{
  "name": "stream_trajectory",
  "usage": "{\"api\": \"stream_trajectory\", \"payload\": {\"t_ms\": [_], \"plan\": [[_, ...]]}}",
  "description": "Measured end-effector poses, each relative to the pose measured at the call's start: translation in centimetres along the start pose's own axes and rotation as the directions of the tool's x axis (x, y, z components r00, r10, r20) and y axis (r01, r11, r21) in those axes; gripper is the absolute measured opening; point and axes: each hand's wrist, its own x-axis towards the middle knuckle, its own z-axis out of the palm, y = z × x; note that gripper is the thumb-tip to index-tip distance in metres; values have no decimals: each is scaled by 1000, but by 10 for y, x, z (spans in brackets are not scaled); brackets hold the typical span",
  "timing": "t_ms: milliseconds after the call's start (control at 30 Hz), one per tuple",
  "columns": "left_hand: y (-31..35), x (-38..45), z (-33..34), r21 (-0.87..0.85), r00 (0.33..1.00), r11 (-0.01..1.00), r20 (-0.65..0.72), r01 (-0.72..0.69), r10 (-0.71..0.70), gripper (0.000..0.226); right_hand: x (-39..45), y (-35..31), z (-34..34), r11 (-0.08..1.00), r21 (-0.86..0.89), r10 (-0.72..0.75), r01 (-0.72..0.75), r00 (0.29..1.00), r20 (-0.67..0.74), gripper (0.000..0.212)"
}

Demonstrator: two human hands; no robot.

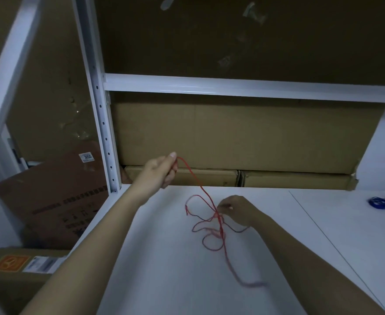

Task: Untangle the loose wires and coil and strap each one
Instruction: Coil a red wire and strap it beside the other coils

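Right now the left hand (162, 170) grips one end of the red wire (212, 221), raised above the desk's (164, 258) far edge. Right hand (237, 210) pinches the same wire at its tangle, mid-desk. Loose loops lie below it. Blue coil (378, 203) sits by the far right corner, boxes (232, 137) behind.

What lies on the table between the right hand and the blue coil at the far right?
In the head view, bare white table, crossed only by a thin seam line, separates the right hand from the blue coil.
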Motion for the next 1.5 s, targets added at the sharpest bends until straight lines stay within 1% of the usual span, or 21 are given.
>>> {"api": "stream_trajectory", "payload": {"t_ms": [67,100,200,233,333,400,433,533,567,667,767,833,900,967,1000,1067,1133,1233,1333,1400,1500], "plan": [[4,1,4,41,1000,999,27,-12,11,39,-1,-1,1,999,-14,42,-42,999,-22,27],[6,2,6,55,999,998,35,-13,11,39,0,-6,-2,997,51,53,-50,997,-56,34],[11,4,15,74,998,996,51,-40,37,38,7,-35,-11,899,438,73,-24,993,-96,45],[14,4,19,66,997,996,57,-53,50,37,10,-45,-13,878,478,68,-19,994,-86,45],[25,7,28,22,995,997,65,-71,70,38,19,-62,-22,942,330,-16,56,992,-122,23],[34,9,32,-16,995,996,51,-84,85,38,28,-70,-31,944,313,-23,102,969,-247,25],[37,11,32,-41,995,995,35,-92,94,39,32,-74,-38,909,402,35,108,942,-334,26],[44,16,24,-160,996,983,12,-88,91,44,49,-83,-61,620,746,295,241,810,-507,16],[46,18,21,-243,996,968,35,-68,79,44,53,-86,-66,618,749,309,238,802,-510,15],[52,19,18,-514,990,858,122,-3,77,44,58,-91,-68,798,581,175,157,863,-474,14],[59,23,20,-653,992,754,40,-63,118,41,54,-100,-55,710,676,71,197,935,-348,20],[61,30,24,-691,993,713,-70,-120,100,33,49,-106,-41,736,646,-29,205,962,-273,18],[56,39,28,-465,979,872,-190,-156,74,26,44,-108,-27,812,530,-116,243,958,-262,25],[40,43,29,-12,969,995,-230,-95,89,26,38,-107,-18,861,385,-232,332,931,-283,29],[29,44,26,190,975,979,-195,-69,106,28,34,-105,-15,861,359,-274,359,924,-267,28],[5,42,16,499,990,864,-65,-75,123,28,27,-102,-15,868,342,-304,361,929,-210,25],[-16,38,8,674,994,731,57,-105,90,25,24,-95,-17,913,243,-284,328,938,-200,22],[-35,29,4,743,987,660,158,-113,-8,36,24,-77,-24,967,95,-215,237,956,-201,19],[-41,21,6,759,962,636,257,-142,-92,47,26,-66,-23,973,-61,-230,222,941,-249,20],[-39,17,9,691,947,718,281,-87,-155,48,26,-64,-20,961,-121,-271,247,926,-262,21],[-31,9,13,464,942,886,285,28,-179,41,24,-60,-11,954,-60,-299,293,939,-170,19]]}}
